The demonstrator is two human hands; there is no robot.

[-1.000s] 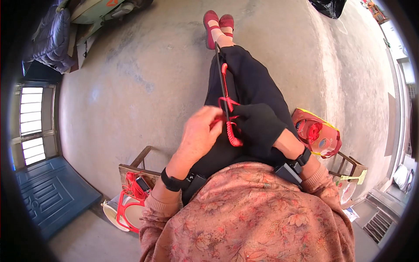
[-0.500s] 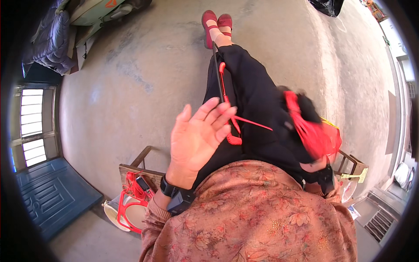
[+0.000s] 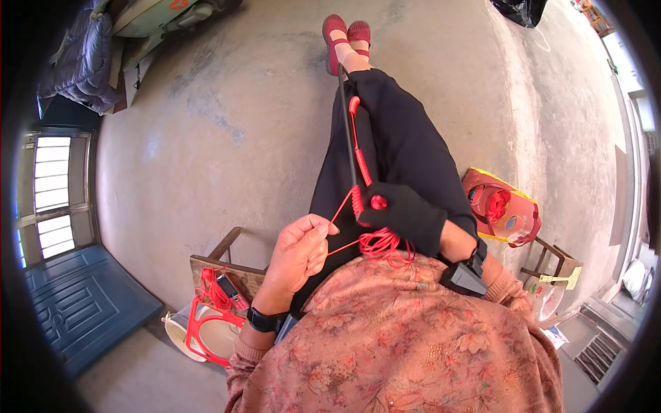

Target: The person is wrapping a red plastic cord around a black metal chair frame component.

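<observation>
My bare left hand (image 3: 298,251) is closed in a pinch on a thin red cord, left of a slim black rod (image 3: 345,127) lying along my legs. The cord stretches up from the fingertips to tight red windings (image 3: 357,201) around the rod's near end. Another red strand runs from below this hand toward the loops. My right hand (image 3: 406,213), in a black glove, is closed around a bundle of red cord (image 3: 387,246), whose loops hang below it over my lap. A red wrapped piece (image 3: 363,167) lies farther along the rod. The glove partly hides the rod's end.
On my right stands a red bag (image 3: 513,224) with yellow edging and red material inside. A wooden bench (image 3: 251,275) at my left holds red cord and a small dark device (image 3: 226,284). Beside it is a pale bucket (image 3: 177,336) with a red frame.
My right hand has swung in from the right with the red cord bundle to the rod. My left hand has gone from spread open to pinching the cord, slightly lower.
</observation>
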